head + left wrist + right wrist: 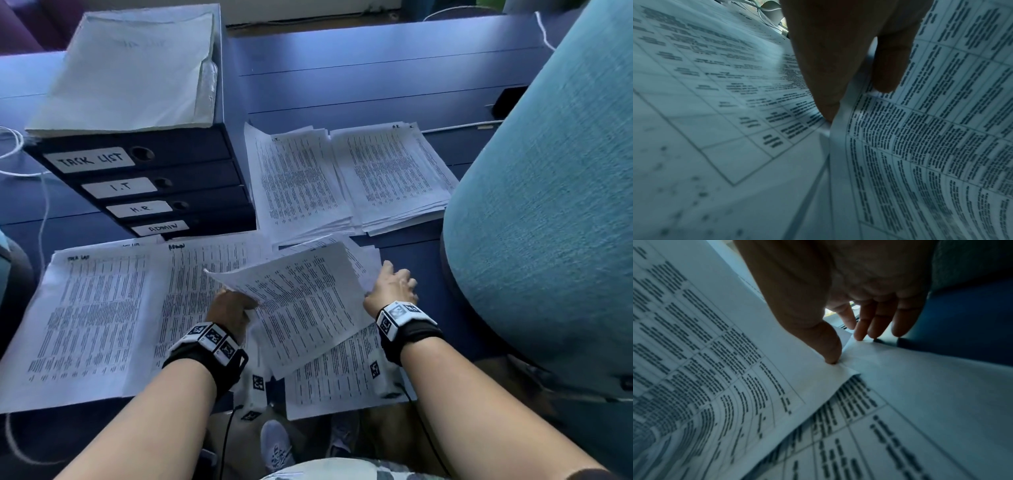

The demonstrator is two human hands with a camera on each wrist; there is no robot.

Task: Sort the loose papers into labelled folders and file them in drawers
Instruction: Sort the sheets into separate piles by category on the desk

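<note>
My left hand (236, 301) pinches the left edge of one printed sheet (298, 301) and holds it raised and tilted over the loose pile (342, 377) at the desk's front edge. In the left wrist view that sheet (920, 146) curves up between thumb and finger. My right hand (394, 284) lies at the sheet's right edge: its thumb (830, 353) presses the sheet's corner (818, 379), and its straight fingertips (861, 334) touch the paper below. A dark drawer unit (191, 178), labelled TASK LIST, I.T, H.R and ADMIN, stands at the back left.
Sorted piles lie around: TASK LIST (89, 318), ADMIN (185, 274), I.T (298, 181), and a fourth (390, 174) beside it. A pale folder (130, 68) rests on the drawer unit. A teal chair back (548, 205) crowds the right. White cable (20, 171) trails at the left.
</note>
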